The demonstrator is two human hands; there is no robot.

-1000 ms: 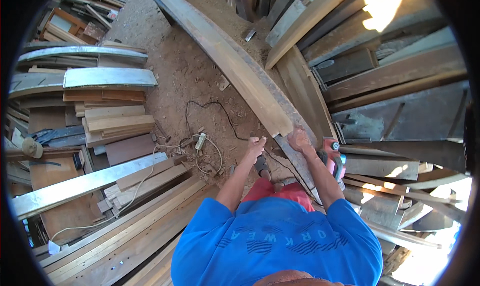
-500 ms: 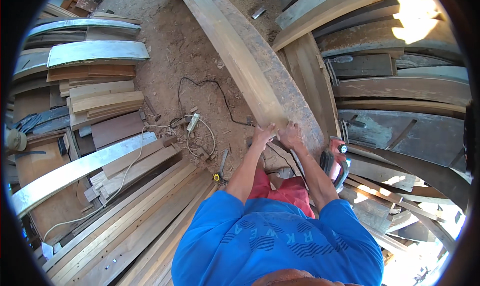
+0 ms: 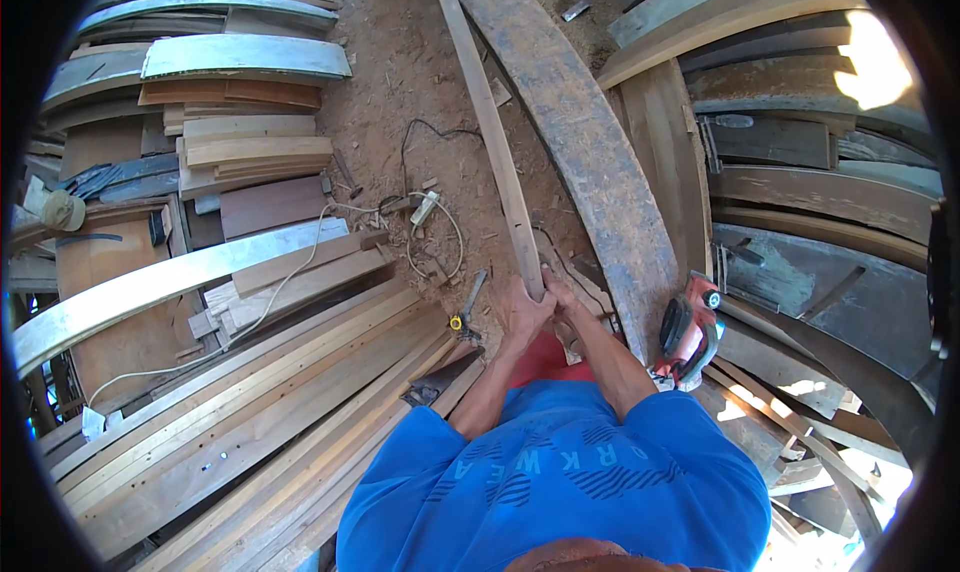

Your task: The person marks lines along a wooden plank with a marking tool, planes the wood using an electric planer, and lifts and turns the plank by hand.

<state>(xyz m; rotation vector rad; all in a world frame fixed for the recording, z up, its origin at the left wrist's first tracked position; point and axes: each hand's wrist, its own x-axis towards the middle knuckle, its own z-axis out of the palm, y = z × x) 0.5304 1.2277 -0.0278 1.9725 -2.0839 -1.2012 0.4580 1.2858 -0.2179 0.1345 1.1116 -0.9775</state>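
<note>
A long wooden board [image 3: 490, 122] stretches away from me, turned so that a narrow face points up. My left hand [image 3: 525, 310] wraps round its near end from the left. On the right side of that same end, my right hand [image 3: 563, 294] grips it too, close beside the left. To the right lies a long, worn workbench plank [image 3: 590, 162], its stained top uncovered beside the board. A red power tool [image 3: 690, 332] sits near the plank's near end, right of my right forearm.
Stacked boards [image 3: 255, 152] fill the left side, and more planks [image 3: 820, 192] lie on the right. A power strip [image 3: 425, 208] with cables rests on the dirt floor [image 3: 370, 82]. A hammer [image 3: 475, 297] and a yellow tape measure [image 3: 457, 323] lie near my left forearm.
The board has come off the worn plank to its left and rolled from its broad face onto edge. Both hands have moved nearer my body with its end.
</note>
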